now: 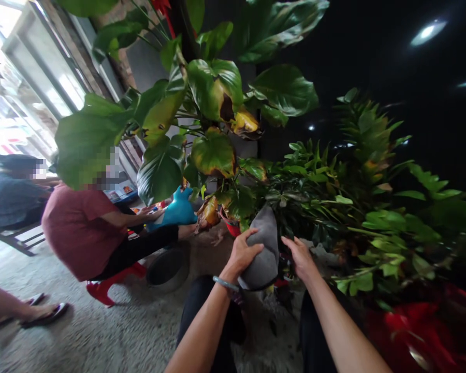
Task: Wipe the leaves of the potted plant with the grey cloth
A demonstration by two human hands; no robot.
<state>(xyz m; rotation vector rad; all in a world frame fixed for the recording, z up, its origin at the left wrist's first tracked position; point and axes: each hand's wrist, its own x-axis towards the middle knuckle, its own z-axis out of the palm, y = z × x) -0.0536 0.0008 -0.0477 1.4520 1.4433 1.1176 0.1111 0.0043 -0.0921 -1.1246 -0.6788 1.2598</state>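
Note:
My left hand (243, 254), with a pale bangle on its wrist, is closed on a grey soft piece (264, 247) that looks like plush fabric. The piece is pointed at the top and rounded at the bottom, held upright between my knees. Its thumb lies across the near face; the other fingers wrap the left edge and are partly hidden. My right hand (300, 255) is just right of the grey piece, apart from it, with fingers stretched out and nothing visible in them. Dark, small items below the hands are too blurred to name.
A large-leaved potted plant (213, 147) rises close ahead, and leafy green plants (357, 228) crowd the right. At left, a person in a red shirt (81, 228) sits on a red stool (101, 292), holding a blue item (176, 207). A dark basin (169, 269) stands on the floor.

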